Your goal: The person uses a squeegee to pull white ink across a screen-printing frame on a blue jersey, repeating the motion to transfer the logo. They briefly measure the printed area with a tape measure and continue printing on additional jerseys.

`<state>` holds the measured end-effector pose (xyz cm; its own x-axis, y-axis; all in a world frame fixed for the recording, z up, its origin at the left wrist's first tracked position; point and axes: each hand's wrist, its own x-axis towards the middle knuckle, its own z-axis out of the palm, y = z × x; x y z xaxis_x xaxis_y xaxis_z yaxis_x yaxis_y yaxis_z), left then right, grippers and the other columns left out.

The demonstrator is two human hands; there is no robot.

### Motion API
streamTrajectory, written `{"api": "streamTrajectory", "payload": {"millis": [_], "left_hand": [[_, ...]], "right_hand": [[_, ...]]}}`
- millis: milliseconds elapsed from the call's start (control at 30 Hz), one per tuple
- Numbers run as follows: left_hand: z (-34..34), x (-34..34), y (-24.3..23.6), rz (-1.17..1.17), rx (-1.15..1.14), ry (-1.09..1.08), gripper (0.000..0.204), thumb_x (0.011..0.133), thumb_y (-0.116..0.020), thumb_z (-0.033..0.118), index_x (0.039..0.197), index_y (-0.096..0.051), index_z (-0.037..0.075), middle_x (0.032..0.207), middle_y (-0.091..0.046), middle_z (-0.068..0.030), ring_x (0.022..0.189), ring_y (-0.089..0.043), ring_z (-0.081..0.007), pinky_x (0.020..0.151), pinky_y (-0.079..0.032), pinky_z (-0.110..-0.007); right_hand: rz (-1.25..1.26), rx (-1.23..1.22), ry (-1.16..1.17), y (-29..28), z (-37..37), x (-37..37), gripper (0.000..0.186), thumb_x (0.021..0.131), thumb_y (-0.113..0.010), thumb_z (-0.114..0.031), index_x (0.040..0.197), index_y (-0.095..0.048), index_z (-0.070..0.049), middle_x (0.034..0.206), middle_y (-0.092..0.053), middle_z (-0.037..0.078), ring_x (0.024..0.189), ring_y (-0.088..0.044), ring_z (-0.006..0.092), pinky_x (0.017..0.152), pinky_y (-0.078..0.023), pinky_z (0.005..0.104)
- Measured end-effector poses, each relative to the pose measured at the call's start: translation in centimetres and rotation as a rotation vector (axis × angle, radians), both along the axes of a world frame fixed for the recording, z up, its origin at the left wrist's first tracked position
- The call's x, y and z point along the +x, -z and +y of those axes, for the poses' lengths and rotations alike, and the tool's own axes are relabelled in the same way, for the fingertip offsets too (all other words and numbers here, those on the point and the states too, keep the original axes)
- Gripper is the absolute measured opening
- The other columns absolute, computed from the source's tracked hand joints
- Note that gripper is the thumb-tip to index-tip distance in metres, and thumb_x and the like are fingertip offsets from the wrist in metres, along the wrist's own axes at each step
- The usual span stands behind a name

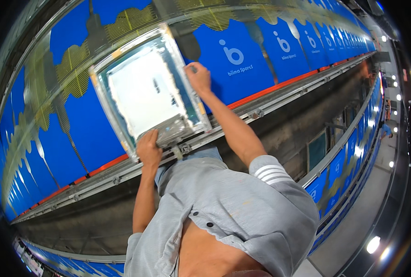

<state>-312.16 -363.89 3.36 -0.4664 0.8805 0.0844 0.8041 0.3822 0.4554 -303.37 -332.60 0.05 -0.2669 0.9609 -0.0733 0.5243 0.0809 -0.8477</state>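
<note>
A screen printing frame (pixel 115 117) with a pale rectangular middle lies in front of me over blue fabric pieces (pixel 83 131). Across its near end, inside the frame, rests a wide grey squeegee (pixel 171 130). My left hand (pixel 149 150) is closed on the squeegee's left end. At the frame's right side, my right hand (pixel 199 78) has its fingers curled at the edge; how far they wrap round it is partly hidden. Blotches of white ink (pixel 141 92) cover the mesh, with small dark marks near the middle.
A metal rail (pixel 279 105) with clamps runs along the table's near edge beside an orange-red strip (pixel 256 96). More blue pieces with white logos (pixel 286 42) line the long table to the right. Behind me stands another printing table (pixel 327 177). A distant person (pixel 387 130) is at the far right.
</note>
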Motion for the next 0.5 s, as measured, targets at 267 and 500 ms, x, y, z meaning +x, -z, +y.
{"api": "streamTrajectory", "payload": {"millis": [267, 500], "left_hand": [[-15.7, -15.6, 0.8, 0.016, -0.111, -0.010, 0.052, 0.061, -0.063, -0.009, 0.111, -0.072, 0.005, 0.109, -0.072, -0.0155, 0.103, -0.067, -0.0358, 0.090, -0.052, -0.044], [-20.1, -20.9, 1.7, -0.007, -0.089, 0.004, 0.045, 0.062, -0.063, -0.009, 0.103, -0.074, 0.005, 0.102, -0.073, -0.0160, 0.095, -0.069, -0.0361, 0.082, -0.054, -0.044]], "right_hand": [[0.238, -0.015, -0.012, 4.6, -16.8, -14.7, 0.021, 0.090, -0.065, -0.027, 0.099, -0.071, -0.009, 0.091, -0.071, 0.019, 0.086, -0.069, 0.0405, 0.072, -0.053, 0.0448], [0.159, -0.113, 0.010, 4.6, -22.2, -18.8, 0.023, 0.094, -0.061, -0.024, 0.102, -0.070, -0.004, 0.081, -0.070, 0.017, 0.072, -0.069, 0.0295, 0.065, -0.049, 0.0396]]}}
